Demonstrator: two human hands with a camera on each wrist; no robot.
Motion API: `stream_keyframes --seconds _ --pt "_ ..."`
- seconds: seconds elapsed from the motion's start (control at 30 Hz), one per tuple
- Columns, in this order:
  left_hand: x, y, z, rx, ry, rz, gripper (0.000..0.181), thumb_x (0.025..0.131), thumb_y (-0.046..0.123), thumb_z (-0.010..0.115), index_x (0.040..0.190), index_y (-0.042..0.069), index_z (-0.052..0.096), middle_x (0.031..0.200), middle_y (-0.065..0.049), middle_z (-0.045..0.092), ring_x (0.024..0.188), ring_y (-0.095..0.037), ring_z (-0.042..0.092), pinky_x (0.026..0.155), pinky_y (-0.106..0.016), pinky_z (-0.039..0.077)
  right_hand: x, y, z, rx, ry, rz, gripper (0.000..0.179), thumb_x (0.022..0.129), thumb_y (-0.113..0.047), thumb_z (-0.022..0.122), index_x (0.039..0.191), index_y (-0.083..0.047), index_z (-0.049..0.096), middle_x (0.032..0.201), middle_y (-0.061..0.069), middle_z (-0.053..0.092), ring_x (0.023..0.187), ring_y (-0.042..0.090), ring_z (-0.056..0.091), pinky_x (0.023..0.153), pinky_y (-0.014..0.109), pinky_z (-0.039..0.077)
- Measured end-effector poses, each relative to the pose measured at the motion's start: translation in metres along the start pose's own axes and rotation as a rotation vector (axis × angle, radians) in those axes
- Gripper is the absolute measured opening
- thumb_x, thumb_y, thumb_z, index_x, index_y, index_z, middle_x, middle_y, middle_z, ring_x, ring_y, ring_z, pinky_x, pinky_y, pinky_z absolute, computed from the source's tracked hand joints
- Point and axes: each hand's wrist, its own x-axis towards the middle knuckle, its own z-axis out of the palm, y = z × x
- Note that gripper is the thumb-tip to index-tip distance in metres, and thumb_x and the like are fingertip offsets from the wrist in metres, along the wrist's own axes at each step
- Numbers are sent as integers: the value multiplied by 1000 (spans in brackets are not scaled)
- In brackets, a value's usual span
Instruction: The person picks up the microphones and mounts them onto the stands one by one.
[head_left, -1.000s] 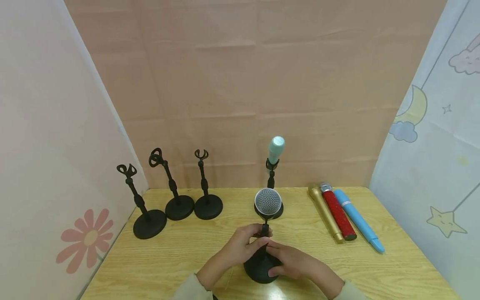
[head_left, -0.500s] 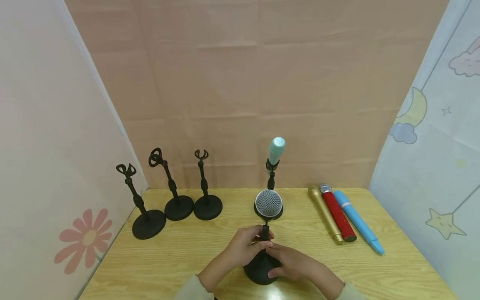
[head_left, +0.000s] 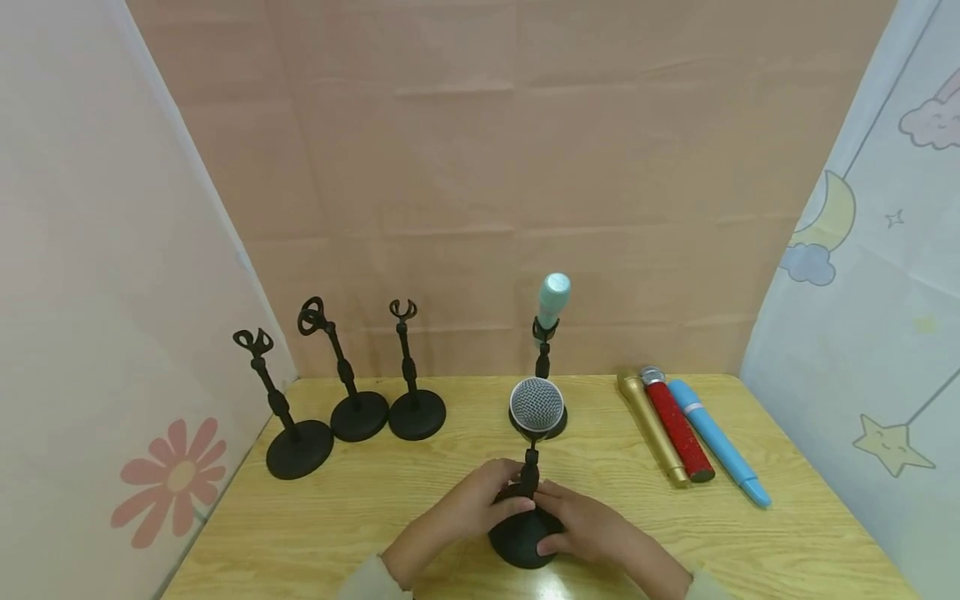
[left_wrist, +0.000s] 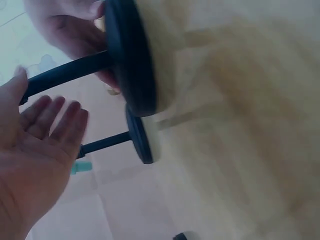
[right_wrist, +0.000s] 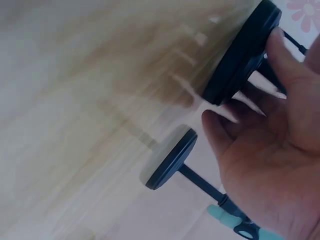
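Note:
A black microphone stand [head_left: 529,473] with a round base [head_left: 525,542] stands at the table's front, holding a microphone with a silver mesh head [head_left: 537,405]. My left hand [head_left: 480,502] is around the stand's pole; in the left wrist view its fingers [left_wrist: 52,120] are spread loosely, apart from the pole [left_wrist: 70,74], with the thumb close to it. My right hand [head_left: 588,525] grips the base from the right. In the right wrist view, its thumb [right_wrist: 286,57] lies on the base [right_wrist: 245,55], with the fingers curled at the far side.
Behind stands another stand holding a mint-green microphone [head_left: 553,296]. Several black stands without microphones, one of them nearest the middle [head_left: 417,414], are at the left. A gold microphone [head_left: 652,429], a red microphone [head_left: 678,429] and a blue microphone [head_left: 720,442] lie at the right.
My left hand has slid slightly down and left along the pole, its fingers loosening from it. The right hand stays on the base, and the stand has hardly moved.

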Motion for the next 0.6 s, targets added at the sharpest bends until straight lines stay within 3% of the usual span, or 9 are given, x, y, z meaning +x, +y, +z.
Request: stream_keyframes --seconds 0.1,0.27,0.43,0.6 --pt "-5 -8 4 98 -44 -55 49 96 47 65 137 21 61 139 6 58 125 -13 53 104 -35 50 -2 -5 3 -22 26 44 75 89 -52 70 145 -6 55 150 13 52 131 36 56 103 50 49" --pt "-14 -16 12 266 -89 -95 65 89 54 71 143 19 58 146 7 54 123 -10 50 101 -31 50 -4 -10 4 -29 39 64 71 90 -48 70 144 -4 56 150 13 52 129 36 57 102 51 49" --pt "-19 -19 17 342 -109 -106 75 86 58 72 146 16 56 147 6 53 118 -8 50 98 -29 51 -2 -8 3 5 17 51 71 91 -44 71 146 -4 53 154 14 48 132 38 54 104 51 48" --pt "-21 -21 20 396 -84 -115 77 86 60 71 146 14 55 146 3 55 116 -8 52 95 -29 52 4 -6 1 27 -2 16 71 92 -44 69 147 -2 52 153 20 47 133 41 52 105 53 46"
